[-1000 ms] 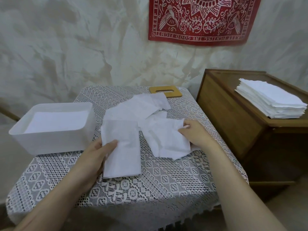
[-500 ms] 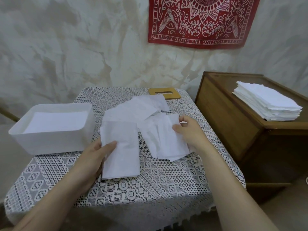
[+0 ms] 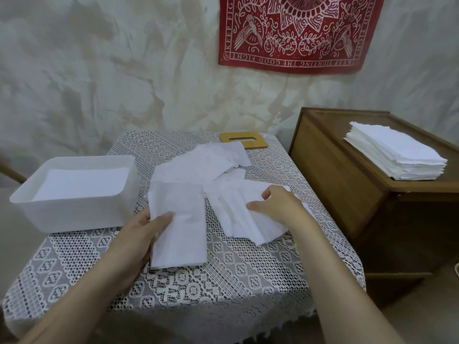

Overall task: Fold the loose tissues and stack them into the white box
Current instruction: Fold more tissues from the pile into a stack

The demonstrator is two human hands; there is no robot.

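Head view: the left hand (image 3: 139,234) pinched the left edge of a folded tissue (image 3: 182,227), thumb on top, the tissue lying flat on the lace-covered table (image 3: 223,281) just right of the white box (image 3: 74,214). The right hand (image 3: 275,204) rested on a crumpled tissue (image 3: 236,219) to the right of the folded one, its fingers curled round the far edge and the thumb laid across the sheet. More loose tissues (image 3: 203,162) lay overlapping behind both, towards the far side of the table, near a wooden lid (image 3: 244,141) with a slot. The box was open and held flat white tissues (image 3: 82,182). On the wooden cabinet (image 3: 335,189) to the right sat a neat tissue stack (image 3: 395,157).
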